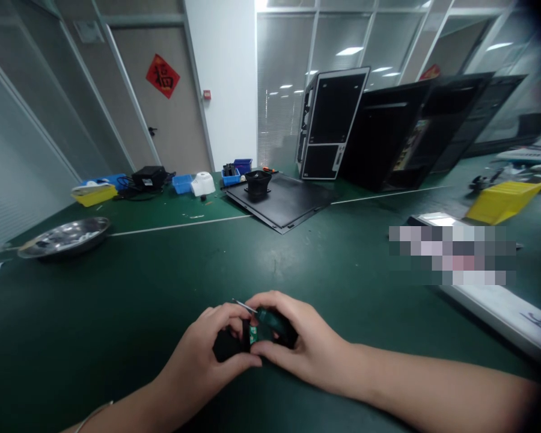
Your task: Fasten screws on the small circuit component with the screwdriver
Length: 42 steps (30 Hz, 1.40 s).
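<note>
Low in the middle, over the green table (175,282), my two hands meet around a small black device (229,347). A strip of green circuit board (253,334) shows at its inner side. My left hand (211,343) is closed around the device's left part, thumb below and fingers on top. My right hand (297,337) is closed on a screwdriver (267,317); its thin metal shaft points up and left past my left fingertips, and its dark handle lies in the palm. My right thumb rests by the circuit board. The fingers hide much of the device, so its kind is unclear.
A black panel (293,201) with a black cup-shaped part (257,183) lies ahead. Behind it stand computer cases (336,114). A metal bowl (72,234) sits left; a long white box (496,313) and a yellow bin (505,201) are right. Small blue bins (183,183) line the back.
</note>
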### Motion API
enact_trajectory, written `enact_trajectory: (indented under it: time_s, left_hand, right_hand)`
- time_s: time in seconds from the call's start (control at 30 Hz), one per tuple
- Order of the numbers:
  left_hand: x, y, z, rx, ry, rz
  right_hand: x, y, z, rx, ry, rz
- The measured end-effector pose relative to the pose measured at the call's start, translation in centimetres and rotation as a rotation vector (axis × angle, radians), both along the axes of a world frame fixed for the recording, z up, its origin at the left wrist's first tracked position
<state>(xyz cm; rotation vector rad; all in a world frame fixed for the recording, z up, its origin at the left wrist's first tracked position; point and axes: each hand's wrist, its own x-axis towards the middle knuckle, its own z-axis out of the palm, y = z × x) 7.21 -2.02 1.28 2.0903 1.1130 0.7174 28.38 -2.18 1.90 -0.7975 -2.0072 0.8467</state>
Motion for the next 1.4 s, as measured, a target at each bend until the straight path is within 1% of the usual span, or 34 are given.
enact_trajectory:
  time_s: [0.2,0.43,0.73,0.93,1.07,1.23,1.4]
  left_hand:
    - [0.22,0.11,0.27,-0.01,-0.017,0.008]
    - [0.38,-0.08,0.42,-0.003,-0.015,0.01]
    - [0.04,-0.06,0.96,-0.19,-0.173,0.049]
    - [-0.24,0.15,0.99,-0.282,-0.28,0.008]
    - [-0.44,0.43,0.77,-0.334,-0.321,0.008]
    - [-0.45,0.62,0.53,-0.32,-0.336,0.013]
    - [-0.49,0.61,0.39,-0.278,-0.294,0.011]
  right_hand:
    - [0.06,-0.06,-0.21,0.005,-0.017,0.002]
    - [-0.16,-0.01,0.12,-0.004,0.0,0.0]
    - [0.05,0.08,0.12,0.071,0.033,-0.002]
    - [0.21,0.03,0.34,0.056,-0.001,0.028]
    - [0.24,0.1,0.39,0.03,0.002,0.044]
    - [0.25,0.11,0.29,0.025,0.0,0.059]
    - [0.31,-0.01,0.41,0.044,0.008,0.078]
